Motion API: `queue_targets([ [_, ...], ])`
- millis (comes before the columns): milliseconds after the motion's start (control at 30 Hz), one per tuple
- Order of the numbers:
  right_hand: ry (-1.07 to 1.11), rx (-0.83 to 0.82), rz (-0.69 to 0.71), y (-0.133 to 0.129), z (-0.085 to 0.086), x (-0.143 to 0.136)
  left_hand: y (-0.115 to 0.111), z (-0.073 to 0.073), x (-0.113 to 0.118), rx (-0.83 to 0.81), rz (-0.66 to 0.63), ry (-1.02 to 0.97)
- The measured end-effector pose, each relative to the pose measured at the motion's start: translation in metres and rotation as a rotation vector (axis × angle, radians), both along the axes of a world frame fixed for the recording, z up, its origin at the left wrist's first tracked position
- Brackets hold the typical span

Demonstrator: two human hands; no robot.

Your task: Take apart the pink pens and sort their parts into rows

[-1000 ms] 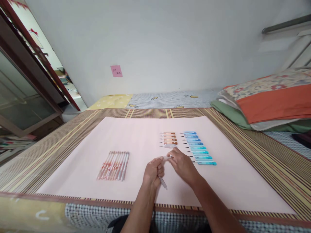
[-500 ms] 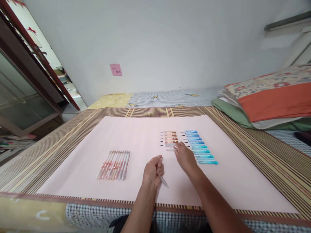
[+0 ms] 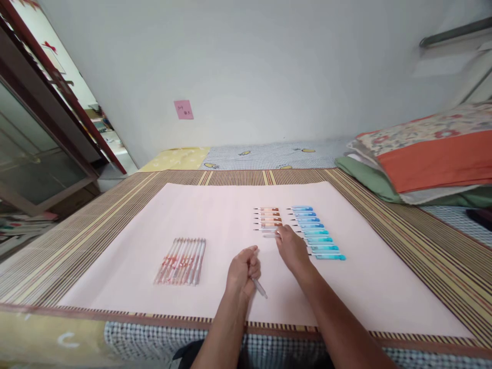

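My left hand (image 3: 243, 269) is curled closed over the pink sheet (image 3: 215, 210), with a translucent whitish pen (image 3: 260, 288) sticking out below its fingers. My right hand (image 3: 291, 247) has its fingertips pinched on a pale slim pen (image 3: 269, 236) at the bottom of a short column of brown pens (image 3: 271, 214) with fine dark tips. Just right of that hand lies a column of blue and turquoise pens (image 3: 317, 233), partly covered by the hand. A packed row of clear pens with red patterns (image 3: 180, 261) lies to the left.
Beneath the sheet is a striped mat (image 3: 115, 215) on a bed. Folded bedding with an orange pillow (image 3: 442, 159) is heaped at the right. A pink note (image 3: 183, 109) sticks to the wall behind, and a glass-panelled door (image 3: 38, 148) stands at the left.
Almost nothing differs. Both hands keep their places and hold the same pens; the view has shifted very slightly.
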State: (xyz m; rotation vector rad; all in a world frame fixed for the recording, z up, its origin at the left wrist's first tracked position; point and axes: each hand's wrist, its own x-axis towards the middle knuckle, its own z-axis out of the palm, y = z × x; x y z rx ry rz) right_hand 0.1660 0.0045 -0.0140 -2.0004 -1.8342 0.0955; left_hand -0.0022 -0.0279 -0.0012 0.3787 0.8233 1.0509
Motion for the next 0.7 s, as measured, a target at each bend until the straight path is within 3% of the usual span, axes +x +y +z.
queue_targets([
  [700, -0.040, -0.001, -0.008, 0.0015, 0.0024, -0.0038, -0.0045, 0.0042, 0.0040, -0.013, -0.011, 0.012],
])
